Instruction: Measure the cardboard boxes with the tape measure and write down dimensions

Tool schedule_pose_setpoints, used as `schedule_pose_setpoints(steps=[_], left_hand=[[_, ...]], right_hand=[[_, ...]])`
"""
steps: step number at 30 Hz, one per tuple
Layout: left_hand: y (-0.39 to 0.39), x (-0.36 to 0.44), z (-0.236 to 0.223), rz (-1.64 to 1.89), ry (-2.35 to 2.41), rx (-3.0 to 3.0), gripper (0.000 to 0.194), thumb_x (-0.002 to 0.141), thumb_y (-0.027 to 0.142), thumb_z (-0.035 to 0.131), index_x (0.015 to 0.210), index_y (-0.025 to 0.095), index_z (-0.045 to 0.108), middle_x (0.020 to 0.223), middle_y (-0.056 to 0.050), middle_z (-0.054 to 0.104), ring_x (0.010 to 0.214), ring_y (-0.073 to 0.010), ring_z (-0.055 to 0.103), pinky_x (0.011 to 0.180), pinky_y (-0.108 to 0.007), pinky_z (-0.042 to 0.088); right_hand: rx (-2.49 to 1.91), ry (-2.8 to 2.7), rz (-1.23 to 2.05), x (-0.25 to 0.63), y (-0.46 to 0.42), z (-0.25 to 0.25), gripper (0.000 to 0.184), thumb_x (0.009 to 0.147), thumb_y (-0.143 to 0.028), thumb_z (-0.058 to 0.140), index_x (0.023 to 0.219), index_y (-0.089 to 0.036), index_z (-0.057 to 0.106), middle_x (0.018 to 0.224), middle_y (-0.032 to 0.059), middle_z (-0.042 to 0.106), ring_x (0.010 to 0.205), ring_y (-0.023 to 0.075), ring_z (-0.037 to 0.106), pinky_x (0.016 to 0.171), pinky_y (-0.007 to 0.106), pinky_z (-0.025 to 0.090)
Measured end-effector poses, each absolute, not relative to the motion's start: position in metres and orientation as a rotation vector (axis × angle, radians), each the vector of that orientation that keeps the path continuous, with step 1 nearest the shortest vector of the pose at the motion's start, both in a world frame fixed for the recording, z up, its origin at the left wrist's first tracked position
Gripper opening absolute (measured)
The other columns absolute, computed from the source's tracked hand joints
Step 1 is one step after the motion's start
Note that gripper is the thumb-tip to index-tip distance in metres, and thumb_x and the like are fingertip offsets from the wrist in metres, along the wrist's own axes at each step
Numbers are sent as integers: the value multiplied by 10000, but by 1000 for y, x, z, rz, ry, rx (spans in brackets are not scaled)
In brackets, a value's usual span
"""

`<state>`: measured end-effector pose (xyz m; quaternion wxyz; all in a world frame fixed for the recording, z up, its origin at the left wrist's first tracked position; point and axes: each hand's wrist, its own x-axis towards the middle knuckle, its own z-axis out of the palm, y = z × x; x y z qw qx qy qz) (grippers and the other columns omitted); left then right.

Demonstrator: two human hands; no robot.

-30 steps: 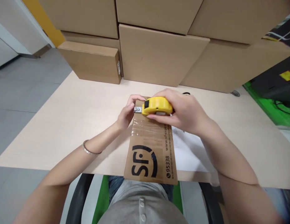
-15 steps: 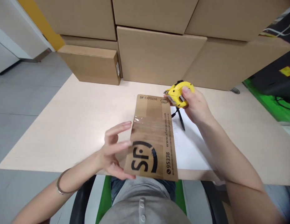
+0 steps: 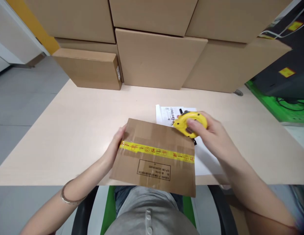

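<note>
A small cardboard box [image 3: 152,156] is tilted up over the table's front edge, showing a face with a yellow printed tape strip and a framed block of print. My left hand [image 3: 115,143] grips its left edge, the fingers mostly hidden behind it. In my right hand [image 3: 210,130] is a yellow tape measure [image 3: 189,123], held with the thumb across its side at the box's upper right corner. Whether the fingers underneath also pinch the box, I cannot tell. Printed paper [image 3: 208,160] lies beneath, with a black pen [image 3: 181,111] partly covered by the tape measure.
Large cardboard boxes [image 3: 156,58] are stacked along the back of the pale table [image 3: 68,137]. A flatter carton [image 3: 90,70] stands at the back left. At the right are a dark case [image 3: 276,78] and a green surface [image 3: 264,101]. Chair armrests flank my lap.
The box has turned from its narrow SF Express side to its broad taped face. My left hand has closed on the left edge. The tape measure has come lower and nearer.
</note>
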<state>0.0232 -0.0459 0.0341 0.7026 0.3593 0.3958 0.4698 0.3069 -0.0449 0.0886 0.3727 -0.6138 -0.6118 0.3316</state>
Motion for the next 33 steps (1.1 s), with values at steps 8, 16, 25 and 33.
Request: schedule_pose_setpoints(steps=[8, 16, 25, 33], left_hand=[[-51, 38, 42, 1094, 1031, 737, 520, 811, 479, 758, 1261, 244, 645, 1124, -67, 763, 1097, -345, 718, 912, -439, 584], [-51, 34, 36, 1096, 1107, 719, 427, 831, 498, 711, 1161, 248, 607, 1233, -46, 705, 1144, -311, 675, 920, -385, 561], [-46, 25, 29, 1135, 1187, 642, 380, 790, 519, 718, 1048, 280, 576, 1032, 8, 711, 975, -273, 703, 706, -327, 575], [-45, 19, 27, 1115, 1183, 615, 413, 801, 512, 721, 1117, 269, 611, 1051, -32, 761, 947, -302, 743, 736, -382, 610]], right_hand=[[-1383, -2176, 622, 279, -53, 81, 384, 1010, -577, 562, 1102, -267, 769, 1497, 94, 641, 1361, 356, 533, 1135, 612, 438], [-1537, -2002, 339, 317, -37, 70, 568, 1028, -687, 397, 1213, -211, 646, 1335, 194, 682, 1213, 339, 648, 958, 511, 532], [-2252, -2019, 613, 379, 12, 9, 449, 955, -577, 534, 671, -231, 568, 699, 130, 688, 807, 325, 677, 755, 406, 441], [-1701, -1733, 1093, 389, 9, -13, 544, 987, -718, 401, 865, -226, 597, 581, -50, 459, 558, 151, 450, 606, 315, 409]])
